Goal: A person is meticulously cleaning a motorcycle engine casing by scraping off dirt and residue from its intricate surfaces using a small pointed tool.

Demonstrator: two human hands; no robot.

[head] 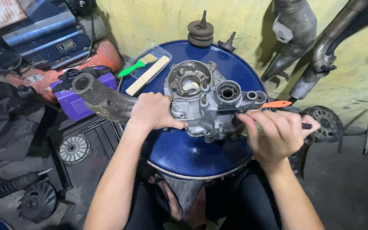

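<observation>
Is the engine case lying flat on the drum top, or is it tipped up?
Lying flat: the engine case rests on the blue drum top, bearing bores facing up. The left hand steadies its edge; the right hand holds a tool against it.

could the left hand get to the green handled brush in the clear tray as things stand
Probably yes. The left hand rests on the engine casing, and the green-handled brush lies uncovered in the open tray just beyond, nothing between them.

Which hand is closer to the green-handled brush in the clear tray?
Left. The left hand rests on the engine case's left edge, just below and right of the green-handled brush. The right hand is across the case, at its right side, gripping a tool.
</observation>
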